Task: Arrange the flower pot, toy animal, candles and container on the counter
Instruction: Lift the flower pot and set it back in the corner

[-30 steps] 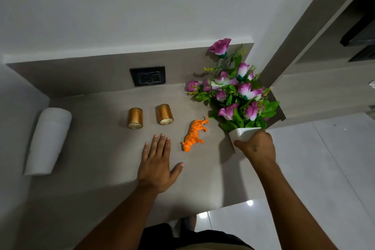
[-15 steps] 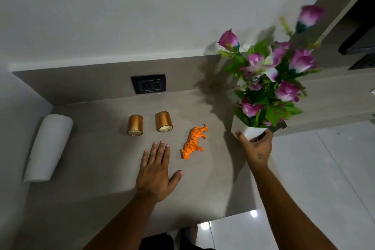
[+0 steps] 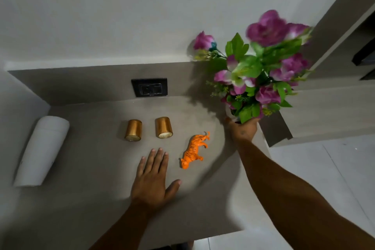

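Observation:
My right hand [image 3: 243, 130] grips the white flower pot [image 3: 230, 114] from below and holds it in the air over the counter's right end. Its purple flowers and green leaves [image 3: 261, 71] lean up and to the right and hide most of the pot. My left hand [image 3: 152, 178] lies flat and open on the grey counter [image 3: 85, 199]. An orange toy tiger [image 3: 194, 149] stands just right of its fingers. Two gold candles [image 3: 133, 130] [image 3: 164, 127] stand side by side beyond the fingers. A white cylindrical container [image 3: 40, 151] lies at the far left.
A black wall socket [image 3: 149, 87] sits in the grey backsplash behind the candles. The counter's right edge [image 3: 263, 148] drops to a pale tiled floor [image 3: 324, 168]. A beige ledge [image 3: 324, 107] runs to the right behind the flowers.
My right hand has lifted the flower pot off the counter and carried it up and toward the back right, so the flowers now tilt rightward. My left hand has stayed flat on the counter.

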The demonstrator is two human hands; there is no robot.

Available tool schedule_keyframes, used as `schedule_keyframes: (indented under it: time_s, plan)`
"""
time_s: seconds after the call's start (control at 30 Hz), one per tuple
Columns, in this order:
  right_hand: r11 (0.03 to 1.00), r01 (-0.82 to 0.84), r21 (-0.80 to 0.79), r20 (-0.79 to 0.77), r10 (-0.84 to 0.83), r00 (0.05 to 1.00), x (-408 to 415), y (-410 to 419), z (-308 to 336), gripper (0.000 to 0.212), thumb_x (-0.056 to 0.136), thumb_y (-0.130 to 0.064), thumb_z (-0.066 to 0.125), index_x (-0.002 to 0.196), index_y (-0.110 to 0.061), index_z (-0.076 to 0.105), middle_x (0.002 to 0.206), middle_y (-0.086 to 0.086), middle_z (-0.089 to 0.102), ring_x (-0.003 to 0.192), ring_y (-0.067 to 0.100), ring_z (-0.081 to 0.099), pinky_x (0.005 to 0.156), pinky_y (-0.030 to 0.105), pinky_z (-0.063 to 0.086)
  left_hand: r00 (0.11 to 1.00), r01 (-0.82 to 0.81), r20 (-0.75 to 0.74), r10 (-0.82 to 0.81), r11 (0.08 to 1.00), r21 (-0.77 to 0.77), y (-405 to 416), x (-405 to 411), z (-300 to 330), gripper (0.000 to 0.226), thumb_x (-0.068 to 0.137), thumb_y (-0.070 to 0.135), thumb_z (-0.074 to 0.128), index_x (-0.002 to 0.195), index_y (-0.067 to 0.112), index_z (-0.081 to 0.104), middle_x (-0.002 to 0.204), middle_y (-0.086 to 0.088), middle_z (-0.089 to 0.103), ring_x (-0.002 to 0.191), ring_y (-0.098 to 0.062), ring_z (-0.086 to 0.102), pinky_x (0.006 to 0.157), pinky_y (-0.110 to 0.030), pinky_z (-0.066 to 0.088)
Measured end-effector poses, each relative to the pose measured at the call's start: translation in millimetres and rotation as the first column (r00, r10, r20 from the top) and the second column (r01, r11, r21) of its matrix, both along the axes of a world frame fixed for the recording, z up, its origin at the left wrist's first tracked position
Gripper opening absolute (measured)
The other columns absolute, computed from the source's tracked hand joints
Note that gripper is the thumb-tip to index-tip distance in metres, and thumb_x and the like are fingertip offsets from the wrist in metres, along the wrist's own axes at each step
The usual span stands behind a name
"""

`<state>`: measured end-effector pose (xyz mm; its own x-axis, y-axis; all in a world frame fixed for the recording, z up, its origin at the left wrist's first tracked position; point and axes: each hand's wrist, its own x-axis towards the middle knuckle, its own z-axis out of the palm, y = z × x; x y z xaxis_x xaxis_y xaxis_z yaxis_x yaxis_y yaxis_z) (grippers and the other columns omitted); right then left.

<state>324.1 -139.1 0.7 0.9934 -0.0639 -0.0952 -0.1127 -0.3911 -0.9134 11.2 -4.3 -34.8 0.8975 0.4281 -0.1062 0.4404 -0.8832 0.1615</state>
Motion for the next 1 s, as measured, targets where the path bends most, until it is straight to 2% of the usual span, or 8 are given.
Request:
schedule_keyframes:
  time_s: [0.1,0.23,0.33,0.57,0.7,0.8,1.0]
  plan:
    - [0.999,0.002,-0.037,-0.022,-0.002,1.0,12,6,1,0.087,0.066,-0.026,0.092,0.139,-0.012,0.048,0.128,0.011,0.063,0.116,0.027,0.06,0.09,0.021,0.037,1.0,0.003,-0.002,-0.003,1.0,0.0,-1,0,1,0.093,0.093,0.08,0.018,0.162,0.017,0.016,0.171,-0.005,0.008,0.158,-0.024,-0.001,0.126,-0.05,0.004]
    - [0.999,-0.014,-0.049,-0.02,0.013,1.0,27,14,0,0.085,0.065,-0.026,0.093,0.137,-0.01,0.051,0.129,0.012,0.063,0.119,0.029,0.059,0.092,0.021,0.037,1.0,0.002,0.02,-0.002,1.0,-0.007,0,-1,-3,0.092,0.095,0.078,0.03,0.161,0.015,0.023,0.17,-0.007,0.016,0.158,-0.026,0.005,0.126,-0.052,0.012]
    - [0.999,-0.021,-0.045,-0.022,0.02,1.0,33,20,1,0.083,0.065,-0.025,0.093,0.136,-0.011,0.052,0.128,0.01,0.063,0.118,0.028,0.06,0.093,0.022,0.038,0.998,0.011,0.061,-0.01,1.0,-0.01,1,-3,-8,0.092,0.094,0.078,0.033,0.16,0.014,0.026,0.169,-0.009,0.02,0.158,-0.027,0.008,0.125,-0.055,0.017]
    - [0.999,-0.023,-0.031,-0.051,0.022,0.998,43,27,-2,0.076,0.065,-0.025,0.093,0.13,-0.012,0.055,0.114,0.0,0.06,0.109,0.021,0.06,0.094,0.022,0.038,0.995,0.01,0.102,-0.01,1.0,-0.004,-1,-2,-10,0.095,0.091,0.078,0.039,0.16,0.014,0.026,0.169,-0.009,0.021,0.158,-0.028,0.009,0.124,-0.055,0.018]
    - [0.998,-0.03,-0.047,-0.048,0.027,0.998,44,27,-2,0.08,0.063,-0.027,0.094,0.13,-0.011,0.055,0.112,-0.002,0.058,0.099,0.013,0.051,0.093,0.022,0.037,0.994,0.004,0.106,-0.003,1.0,-0.009,-1,-3,-9,0.095,0.092,0.078,0.038,0.16,0.014,0.025,0.17,-0.009,0.02,0.158,-0.027,0.008,0.125,-0.054,0.017]
    - [0.999,-0.025,-0.044,-0.04,0.023,0.999,45,27,-3,0.078,0.063,-0.025,0.095,0.129,-0.011,0.055,0.107,-0.005,0.054,0.099,0.013,0.05,0.093,0.022,0.036,0.994,0.002,0.107,0.0,1.0,-0.014,-2,-3,-7,0.094,0.092,0.079,0.038,0.16,0.014,0.026,0.169,-0.009,0.021,0.158,-0.026,0.009,0.125,-0.054,0.017]
    - [0.998,-0.046,-0.037,-0.026,0.045,0.999,48,27,-7,0.082,0.064,-0.023,0.095,0.133,-0.011,0.051,0.11,-0.006,0.052,0.102,0.012,0.049,0.096,0.021,0.035,0.996,0.005,0.091,-0.005,1.0,-0.002,-1,-2,-7,0.094,0.092,0.079,0.036,0.16,0.014,0.025,0.169,-0.01,0.021,0.158,-0.027,0.008,0.125,-0.055,0.017]
